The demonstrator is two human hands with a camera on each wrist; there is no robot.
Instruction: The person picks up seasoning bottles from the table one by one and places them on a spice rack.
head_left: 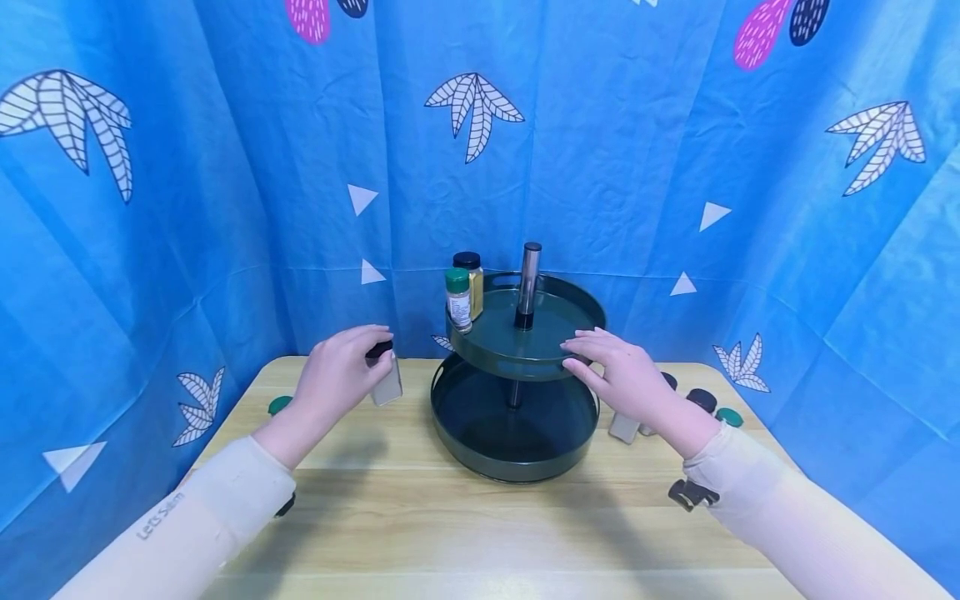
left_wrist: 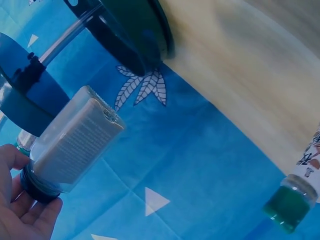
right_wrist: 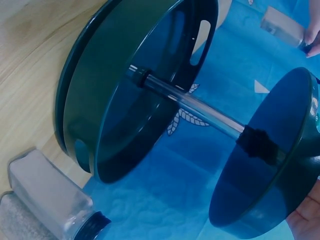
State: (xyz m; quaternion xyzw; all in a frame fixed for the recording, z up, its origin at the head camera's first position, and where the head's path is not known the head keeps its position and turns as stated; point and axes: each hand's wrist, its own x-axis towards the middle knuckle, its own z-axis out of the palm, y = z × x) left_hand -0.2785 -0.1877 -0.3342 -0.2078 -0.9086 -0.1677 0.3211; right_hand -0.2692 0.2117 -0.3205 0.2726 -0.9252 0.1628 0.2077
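My left hand (head_left: 341, 367) holds a clear spice jar (left_wrist: 75, 145) by its black cap, fingers and thumb round the cap. In the head view this jar is in the air left of a dark green two-tier turntable rack. Its contents look pale grey. My right hand (head_left: 621, 375) rests at the right rim of the upper tray (head_left: 551, 310), fingers fairly straight. On that tray's left side stand a green-capped shaker (head_left: 459, 307) and a black-lidded jar (head_left: 477, 287) with yellow contents. Below sits the lower tray (head_left: 517, 465), with nothing visible on its floor.
Several jars stand on the wooden table (head_left: 450, 533) right of the rack, including a grey one (head_left: 624, 427), a black-lidded one (head_left: 702, 399) and a green-capped one (head_left: 729, 417). Left, partly behind my arm, is another green-capped bottle (left_wrist: 290, 205). A blue curtain (head_left: 600, 167) surrounds the table.
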